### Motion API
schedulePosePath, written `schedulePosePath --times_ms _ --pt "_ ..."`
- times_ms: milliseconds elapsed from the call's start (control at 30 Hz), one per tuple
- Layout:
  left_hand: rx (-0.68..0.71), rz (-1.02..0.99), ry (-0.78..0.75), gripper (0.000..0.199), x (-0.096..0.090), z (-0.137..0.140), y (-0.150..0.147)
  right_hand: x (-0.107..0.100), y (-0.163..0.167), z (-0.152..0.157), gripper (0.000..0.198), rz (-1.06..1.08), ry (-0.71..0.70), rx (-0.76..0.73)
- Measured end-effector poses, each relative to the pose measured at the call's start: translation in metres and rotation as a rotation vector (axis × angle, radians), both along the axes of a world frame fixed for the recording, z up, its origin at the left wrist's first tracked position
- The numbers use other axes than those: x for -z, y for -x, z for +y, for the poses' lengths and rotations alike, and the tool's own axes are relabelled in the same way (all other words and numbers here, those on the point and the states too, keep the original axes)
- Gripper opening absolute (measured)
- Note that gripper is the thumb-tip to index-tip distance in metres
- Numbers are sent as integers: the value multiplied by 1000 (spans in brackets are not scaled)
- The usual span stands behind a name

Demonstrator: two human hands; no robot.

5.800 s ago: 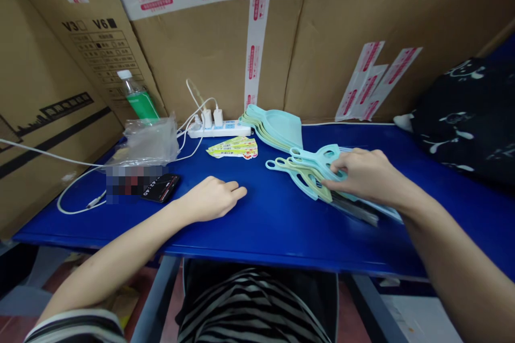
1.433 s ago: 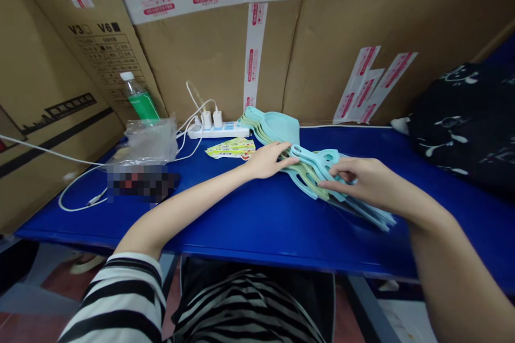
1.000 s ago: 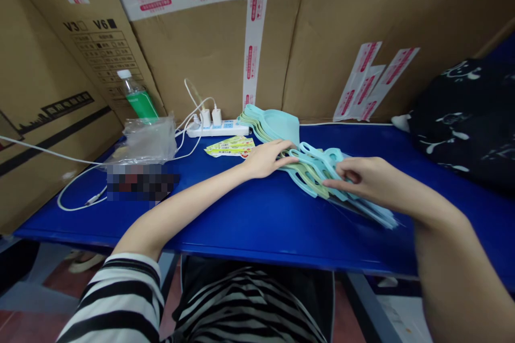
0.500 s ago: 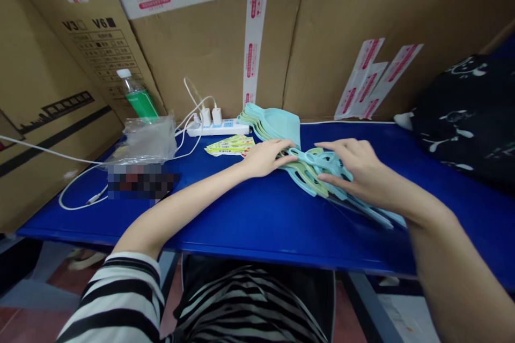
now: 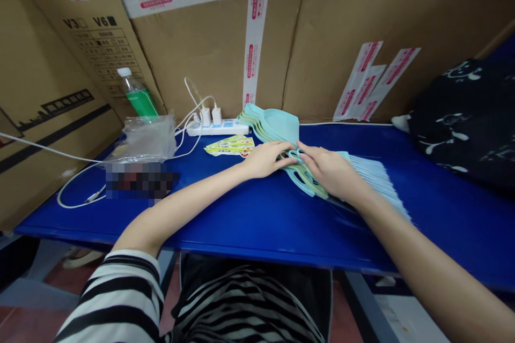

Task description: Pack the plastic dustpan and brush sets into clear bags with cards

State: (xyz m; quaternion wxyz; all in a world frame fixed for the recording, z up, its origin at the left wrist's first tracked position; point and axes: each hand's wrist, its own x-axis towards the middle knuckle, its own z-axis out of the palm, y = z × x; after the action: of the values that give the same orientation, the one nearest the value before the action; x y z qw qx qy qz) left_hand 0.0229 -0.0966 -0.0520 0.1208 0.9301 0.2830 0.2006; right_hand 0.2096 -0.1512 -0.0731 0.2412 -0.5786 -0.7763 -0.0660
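My left hand (image 5: 265, 159) is closed, thumb and fingers pinching the looped handle ends of a bunch of small hand brushes. From the right, my right hand (image 5: 338, 174) is closed on the handle of the top brush, its fingertips close to my left ones. Pale blue bristles (image 5: 378, 179) fan out beyond my right hand. Light blue and green brush handles (image 5: 311, 185) overlap beneath both hands; my right hand hides part of them. Behind my left hand lies a nested stack of light blue and green dustpans (image 5: 279, 122).
Yellow-green paper strips (image 5: 229, 144) lie left of the dustpans, before a white power strip (image 5: 219, 127) with plugged-in chargers. A clear plastic bag (image 5: 147, 139) and a green-labelled bottle (image 5: 140, 99) stand further left. Cardboard (image 5: 201, 53) walls the back; a dark patterned bag (image 5: 462, 118) is at right.
My right hand has moved left and closed on the top brush's handle; its fingers were spread before. The bristles now show fanned out at right. My left hand has stayed put.
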Motion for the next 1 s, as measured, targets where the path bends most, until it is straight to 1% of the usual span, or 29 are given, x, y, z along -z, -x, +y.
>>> schedulePosePath --times_ms 167,233,300,400,467,533,600,700,800,1000 --pt "-6 66 -29 29 -2 -3 1 4 -3 -2 54 -53 -57 -36" --pt "-27 132 -45 35 -5 -8 4 3 -6 -5 56 -76 -53 -41" --pt "-58 219 -94 42 -11 -15 11 1 -7 -7 58 -101 -25 -53" --pt "-75 366 -213 45 -19 -32 32 -1 -5 -11 61 -132 2 -67" --pt "-95 476 -278 38 -22 -44 51 1 -3 -12 62 -141 -17 -70" --pt "-84 578 -311 29 -21 -54 71 3 -1 -14 64 -141 -49 -73" --pt "-71 659 -319 22 -18 -60 88 4 2 -15 66 -136 -86 -72" --pt "-108 715 -303 21 -11 -64 103 5 5 -18 70 -136 -129 -61" --pt "-115 744 -264 20 -7 -65 106 6 8 -21 73 -157 -152 -56" --pt "-105 757 -217 21 -11 -66 103 13 9 -21 74 -158 -176 -28"
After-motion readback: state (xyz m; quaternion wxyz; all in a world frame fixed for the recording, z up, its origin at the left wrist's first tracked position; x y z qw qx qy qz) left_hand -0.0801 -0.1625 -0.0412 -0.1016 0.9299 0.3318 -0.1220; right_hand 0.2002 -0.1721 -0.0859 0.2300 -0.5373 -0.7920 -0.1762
